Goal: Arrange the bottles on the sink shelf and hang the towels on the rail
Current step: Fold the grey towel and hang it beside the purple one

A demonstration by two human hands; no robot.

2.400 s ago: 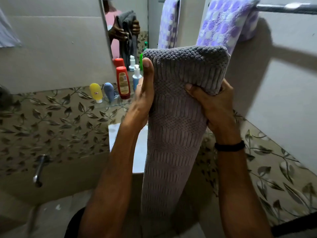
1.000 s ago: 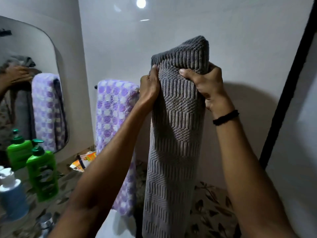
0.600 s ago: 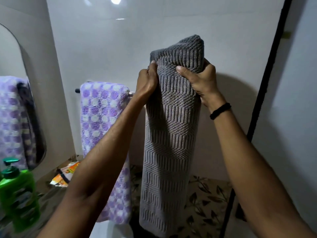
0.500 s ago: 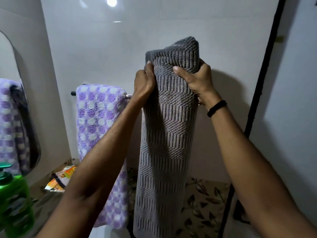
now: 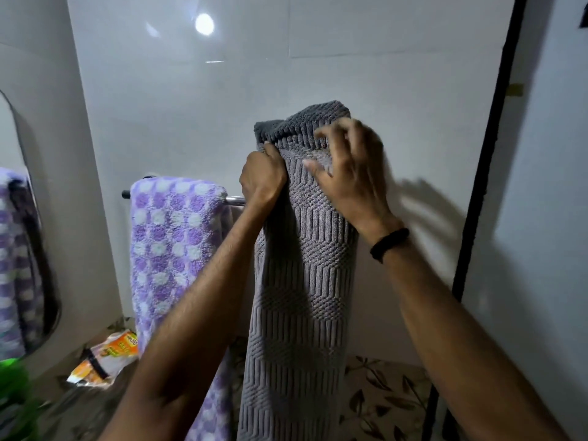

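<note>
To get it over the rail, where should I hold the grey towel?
Grip the grey towel at its folded top, by both side edges, from the front: it hangs long and narrow from that fold, which can drop over the rail.

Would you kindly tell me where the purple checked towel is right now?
In the head view the purple checked towel hangs over the rail, left of centre, between the mirror and the grey towel.
</note>
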